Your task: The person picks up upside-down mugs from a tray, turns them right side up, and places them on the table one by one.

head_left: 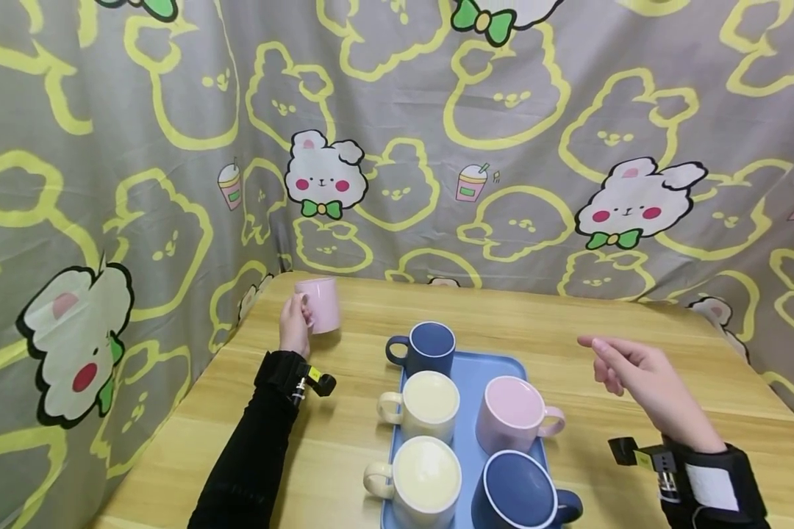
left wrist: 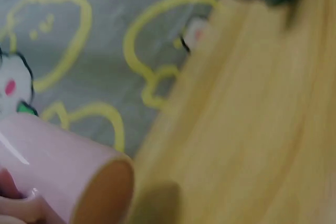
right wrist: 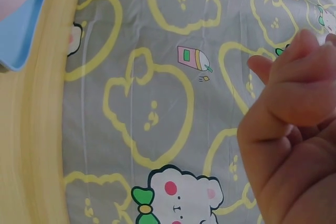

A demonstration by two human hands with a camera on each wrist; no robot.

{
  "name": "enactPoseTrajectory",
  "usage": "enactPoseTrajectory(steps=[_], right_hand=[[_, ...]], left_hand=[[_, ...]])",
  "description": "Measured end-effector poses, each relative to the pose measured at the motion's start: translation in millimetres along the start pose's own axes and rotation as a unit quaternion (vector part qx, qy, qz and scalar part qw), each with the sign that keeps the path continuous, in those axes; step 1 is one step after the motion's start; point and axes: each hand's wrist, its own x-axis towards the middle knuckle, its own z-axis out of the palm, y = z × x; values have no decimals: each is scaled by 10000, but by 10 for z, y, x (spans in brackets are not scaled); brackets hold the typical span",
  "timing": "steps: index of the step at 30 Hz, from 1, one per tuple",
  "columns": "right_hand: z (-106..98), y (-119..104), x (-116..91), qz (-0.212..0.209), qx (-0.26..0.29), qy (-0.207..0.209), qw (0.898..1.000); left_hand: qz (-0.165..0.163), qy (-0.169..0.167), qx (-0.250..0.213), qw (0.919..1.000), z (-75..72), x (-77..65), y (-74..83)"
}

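Observation:
At the far left of the table, my left hand (head_left: 295, 325) grips a pink mug (head_left: 322, 306) by its handle. The left wrist view shows this mug (left wrist: 58, 161) lying slantwise in the picture, with a shadow on the wood beside it; whether it touches the table I cannot tell. My right hand (head_left: 648, 382) hovers to the right of the tray, holding nothing, its index finger fairly straight and the others loosely bent. In the right wrist view, that hand (right wrist: 294, 129) appears against the patterned cloth.
A blue tray (head_left: 474, 371) carries a navy mug (head_left: 430, 356) at its far end, two cream mugs (head_left: 430, 408) on the left, and a pink mug (head_left: 512, 411) and another navy mug (head_left: 519, 488) on the right. Patterned cloth (head_left: 397, 110) encloses the wooden table (head_left: 542, 316).

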Motion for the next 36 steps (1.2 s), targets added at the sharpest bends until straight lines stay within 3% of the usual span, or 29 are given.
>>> enactPoseTrajectory(steps=[6,13,19,23,29,36], right_hand=[[-12,35,-23,93,-31,28,9999],[11,125,-38,380,-170,15,9991],[23,245,-48,698,-268,-32,9972],[42,361,-72,834,-754,-191,9935],[89,567,-93,589,-2186,-243,9737],[207,825,-172,502,-3260,-413,9431]], left_hand=[[191,-1,239,9995,-180,93,-149],[457,-155,1190,9917,-345,115,-237],[326,-48,1156,9927,-415,121,-253],[260,63,923,9954,-447,125,-238],[212,154,716,9971,-490,140,-256],[224,489,943,9941,-502,140,-303]])
